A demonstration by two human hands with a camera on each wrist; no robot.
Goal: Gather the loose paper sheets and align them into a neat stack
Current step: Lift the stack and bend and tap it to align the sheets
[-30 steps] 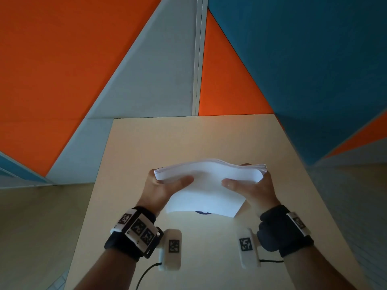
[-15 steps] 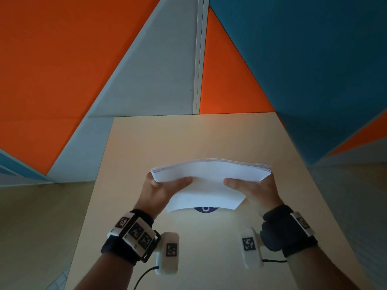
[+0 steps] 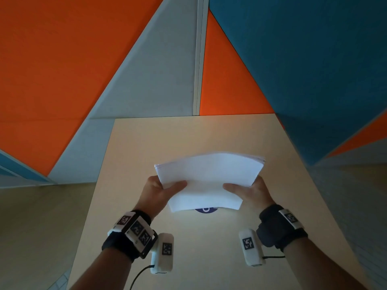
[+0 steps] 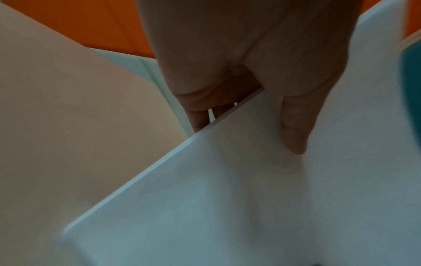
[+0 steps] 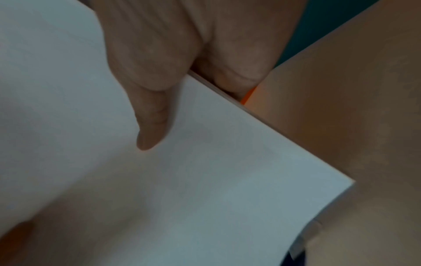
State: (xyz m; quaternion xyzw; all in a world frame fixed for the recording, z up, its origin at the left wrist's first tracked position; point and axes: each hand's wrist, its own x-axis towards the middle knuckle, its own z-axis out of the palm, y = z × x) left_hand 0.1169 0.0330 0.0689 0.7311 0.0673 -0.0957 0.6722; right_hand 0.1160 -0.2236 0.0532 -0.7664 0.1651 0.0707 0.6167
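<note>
Left hand (image 3: 159, 190) and right hand (image 3: 252, 192) each pinch a side edge of the stack (image 3: 209, 181), held between them above the table (image 3: 146, 143); loosening both thumbs while tapping its lower edge down should square the sheets.

The head view is dim, with its brightest patch on the desk (image 3: 209, 243) at 6 o'clock beneath the paper stack (image 3: 209, 181). Straight wall seams splay outward toward the edges, showing wide-angle distortion. Both wrist views are dark, soft and grainy; the paper greys into shadow toward 6 o'clock, and the paper's far edge smears.
</note>
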